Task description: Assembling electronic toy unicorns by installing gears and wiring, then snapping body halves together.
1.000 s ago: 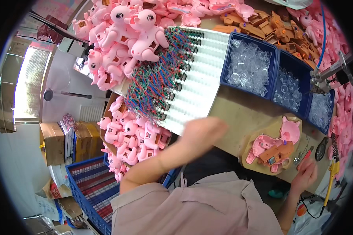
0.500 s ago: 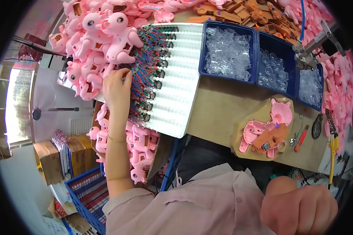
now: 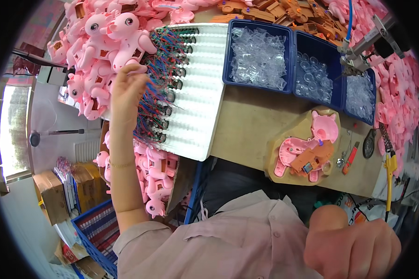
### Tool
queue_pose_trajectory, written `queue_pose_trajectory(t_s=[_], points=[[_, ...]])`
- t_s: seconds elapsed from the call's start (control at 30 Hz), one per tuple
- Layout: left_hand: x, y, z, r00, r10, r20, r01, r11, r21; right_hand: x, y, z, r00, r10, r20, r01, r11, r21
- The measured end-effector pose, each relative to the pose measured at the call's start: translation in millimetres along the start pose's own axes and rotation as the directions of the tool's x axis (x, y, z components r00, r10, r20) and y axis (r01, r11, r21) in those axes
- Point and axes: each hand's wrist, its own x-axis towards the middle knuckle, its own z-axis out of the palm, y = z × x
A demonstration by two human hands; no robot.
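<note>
My left hand (image 3: 127,88) reaches to the left edge of a bunch of thin red, blue and green wires (image 3: 158,79). Its fingers are slightly bent and apart, a little blurred, with the tips at the wires; I see nothing held. The wires lead to small dark round parts lined up on a white ridged foam tray (image 3: 198,93). Just beyond the hand are piled pink animal toy bodies (image 3: 128,39). Close at the lower right, my right hand (image 3: 354,244) is curled into a fist; whatever it may hold is hidden.
Blue bins (image 3: 258,56) of clear plastic parts stand behind the table. A pink toy half with a brown piece (image 3: 312,158) lies in a tan fixture (image 3: 272,160). Beside it are a red-handled cutter (image 3: 350,158) and a yellow-handled soldering iron (image 3: 391,165). A blue crate (image 3: 95,232) stands lower left.
The view has shifted, so the scene sits further left. My left hand has moved slightly toward the wires, and its pinched fingers have spread. The right fist looks much the same.
</note>
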Motion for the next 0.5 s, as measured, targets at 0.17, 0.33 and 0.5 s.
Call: queue_pose_trajectory(t_s=[0.17, 0.33, 0.5], points=[[-56, 46, 52, 0.997, -0.023, -0.072, -0.028, 0.765, -0.644, -28, -35, -31, 0.884, 0.468, -0.019, -0.468, 0.881, -0.066], [-112, 32, 133, 0.991, 0.067, -0.117, -0.102, 0.939, -0.329, -63, 39, -51, 0.563, 0.243, -0.790, -0.753, 0.545, -0.369], [-115, 17, 144, 0.891, 0.427, 0.157, -0.454, 0.806, 0.379, -54, 37, -85, 0.510, 0.317, -0.800, -0.745, 0.628, -0.226]])
